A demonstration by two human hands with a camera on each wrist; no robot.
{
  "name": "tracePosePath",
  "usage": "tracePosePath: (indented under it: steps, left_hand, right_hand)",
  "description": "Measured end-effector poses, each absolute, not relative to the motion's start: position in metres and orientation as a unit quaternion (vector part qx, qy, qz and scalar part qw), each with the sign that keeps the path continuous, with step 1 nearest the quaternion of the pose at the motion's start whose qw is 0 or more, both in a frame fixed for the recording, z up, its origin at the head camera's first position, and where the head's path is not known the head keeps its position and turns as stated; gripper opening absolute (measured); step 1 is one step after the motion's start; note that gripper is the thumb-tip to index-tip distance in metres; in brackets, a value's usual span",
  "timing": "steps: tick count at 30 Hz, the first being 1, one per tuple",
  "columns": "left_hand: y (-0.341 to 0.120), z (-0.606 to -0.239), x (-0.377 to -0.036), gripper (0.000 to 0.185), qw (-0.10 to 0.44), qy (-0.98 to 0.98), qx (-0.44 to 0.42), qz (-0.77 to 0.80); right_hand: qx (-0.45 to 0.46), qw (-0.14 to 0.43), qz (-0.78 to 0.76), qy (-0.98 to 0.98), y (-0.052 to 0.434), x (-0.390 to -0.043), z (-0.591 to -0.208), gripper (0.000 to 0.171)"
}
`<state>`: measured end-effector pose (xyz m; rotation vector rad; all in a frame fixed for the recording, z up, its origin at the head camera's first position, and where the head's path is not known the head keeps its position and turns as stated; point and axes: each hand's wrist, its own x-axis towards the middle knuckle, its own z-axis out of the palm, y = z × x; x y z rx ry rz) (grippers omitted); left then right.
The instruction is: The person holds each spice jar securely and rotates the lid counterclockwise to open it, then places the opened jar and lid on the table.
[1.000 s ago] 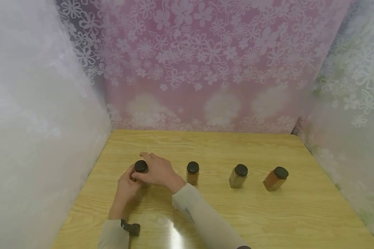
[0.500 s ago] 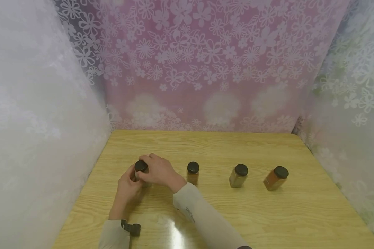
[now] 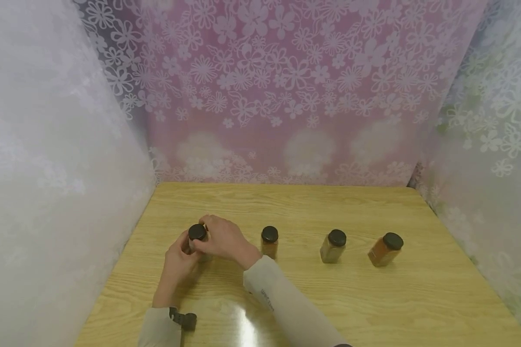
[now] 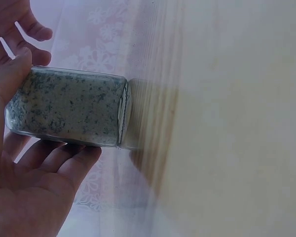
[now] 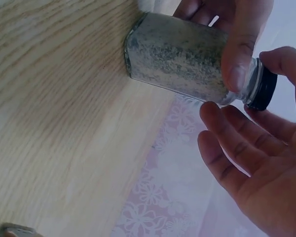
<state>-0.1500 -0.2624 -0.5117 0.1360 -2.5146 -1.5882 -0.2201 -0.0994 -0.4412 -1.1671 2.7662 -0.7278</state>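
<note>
Both hands on the far-left jar

Left hand point(image 3: 179, 260) is gripping the speckled grey-green spice jar point(image 4: 69, 107); right hand point(image 3: 223, 239) is curling loosely around its black lid point(image 3: 197, 232), fingers relaxed.

Small dark print on the pale right sleeve point(image 3: 266, 300), too blurred to be read, no other lettering was legible, jars unlabelled.

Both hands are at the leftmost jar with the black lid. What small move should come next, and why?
Probably the right hand should close its fingers on the black lid. The left hand already grips the speckled jar, which stands on the table, while the right fingers look spread beside the lid.
</note>
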Motion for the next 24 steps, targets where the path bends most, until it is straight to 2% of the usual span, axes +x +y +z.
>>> tracePosePath:
  steps: [10,17,24]
  left_hand:
    - [-0.2619,-0.5133,-0.1478,0.059,0.085,-0.853,0.039,-0.514]
    - [-0.2601,-0.5139,-0.1490,0.060,0.074,-0.838,0.054,-0.538]
    - [-0.2615,-0.5108,-0.1492,0.062,0.080,-0.838,0.049,-0.538]
  right_hand:
    - [-0.369,0.029,-0.206,0.906,-0.1003,-0.2172,-0.4389,0.072]
    - [-0.376,0.018,-0.216,0.901,-0.1004,-0.2174,-0.4400,0.044]
    - [-0.399,0.034,-0.189,0.897,-0.0987,-0.2184,-0.4331,0.054]
